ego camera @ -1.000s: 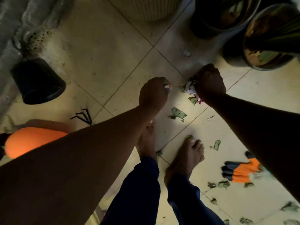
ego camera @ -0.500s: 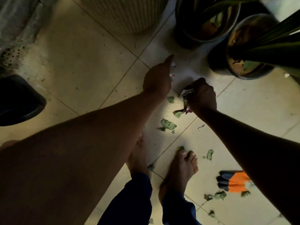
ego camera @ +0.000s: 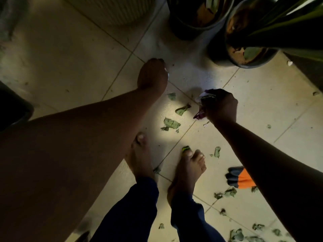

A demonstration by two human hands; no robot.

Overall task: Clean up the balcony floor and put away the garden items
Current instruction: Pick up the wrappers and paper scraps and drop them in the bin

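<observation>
My right hand point(ego camera: 221, 106) grips a crumpled bunch of wrappers point(ego camera: 202, 105) — white and purple, mixed with leaf scraps. My left hand point(ego camera: 152, 75) curls around a small white bit, barely visible. Torn green leaves point(ego camera: 170, 123) litter the pale tiled floor point(ego camera: 70, 58) — an orange glove point(ego camera: 240, 178) lies near dark pots point(ego camera: 248, 32).

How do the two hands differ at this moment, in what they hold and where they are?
The right hand grips a bunch of crumpled scraps that stick out past its fingers; the left hand shows only a small pale bit at its fingertips. The left hand reaches farther forward, close to the dark pots; the right hand sits nearer the feet, beside loose leaves. Both have curled fingers, low over the tiled floor.
</observation>
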